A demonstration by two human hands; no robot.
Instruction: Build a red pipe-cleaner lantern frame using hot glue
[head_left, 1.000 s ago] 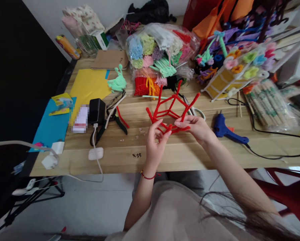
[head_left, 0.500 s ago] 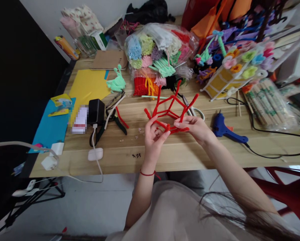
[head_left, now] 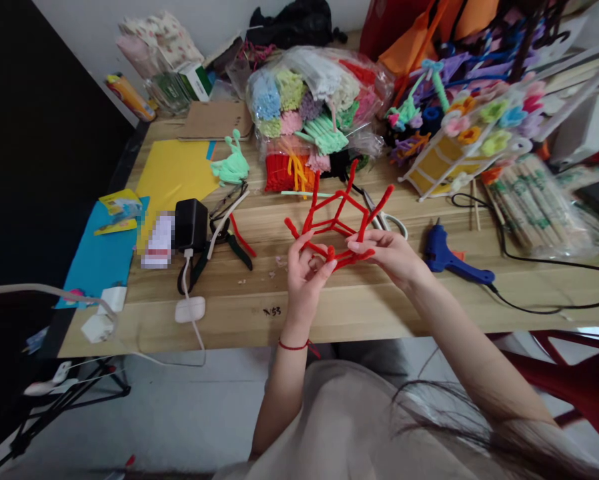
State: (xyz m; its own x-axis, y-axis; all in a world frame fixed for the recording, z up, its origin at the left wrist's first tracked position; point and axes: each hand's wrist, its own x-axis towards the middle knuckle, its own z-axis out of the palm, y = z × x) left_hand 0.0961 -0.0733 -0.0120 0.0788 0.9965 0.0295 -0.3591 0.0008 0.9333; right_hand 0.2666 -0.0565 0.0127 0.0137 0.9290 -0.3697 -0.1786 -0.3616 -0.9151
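Observation:
Between my hands, above the front part of the table, is a red pipe-cleaner frame point(head_left: 336, 222), an open lattice with several prongs sticking outward. My left hand point(head_left: 305, 270) pinches its lower left side, thumb and fingers closed on the red stems. On the lower right side, my right hand point(head_left: 387, 252) grips it between thumb and fingers. Just behind the frame lie scissors point(head_left: 393, 225) with pale handles, partly hidden by it. A loose red pipe cleaner point(head_left: 243, 237) rests to the left, beside dark-handled pliers point(head_left: 240, 251).
A blue glue gun point(head_left: 452, 259) with a black cord lies right. Behind are a bag of coloured pipe cleaners point(head_left: 324, 87), a flower-filled yellow basket point(head_left: 432, 170) and bagged sticks point(head_left: 539, 207). A black charger point(head_left: 191, 223), white earphone case point(head_left: 190, 309) and cables occupy the left.
The red frame has tilted slightly and shifted a little left in my hands. Both hands keep their hold. The whole view has moved very slightly.

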